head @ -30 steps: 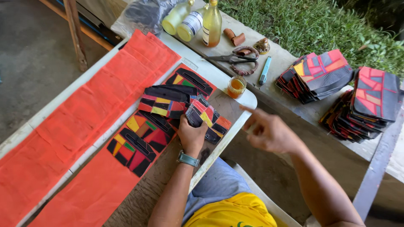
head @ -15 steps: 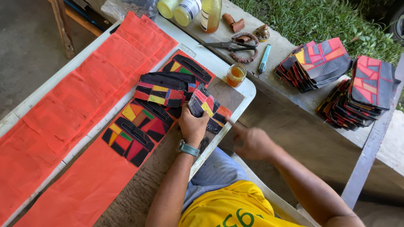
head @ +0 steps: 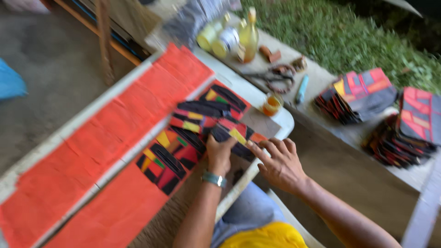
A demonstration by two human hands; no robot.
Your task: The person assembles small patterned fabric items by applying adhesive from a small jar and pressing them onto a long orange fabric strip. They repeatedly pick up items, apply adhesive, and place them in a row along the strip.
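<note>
Right hand (head: 280, 161), fingers spread and empty, is now brought onto the patchwork piece (head: 232, 136) gripped by left hand (head: 219, 151); small orange jar (head: 271, 104) is left behind.

Patchwork pieces (head: 193, 138) lie on the desk (head: 275, 115); a small jar (head: 271, 104) sits just right, scissors (head: 271, 76) seemingly behind it.
</note>
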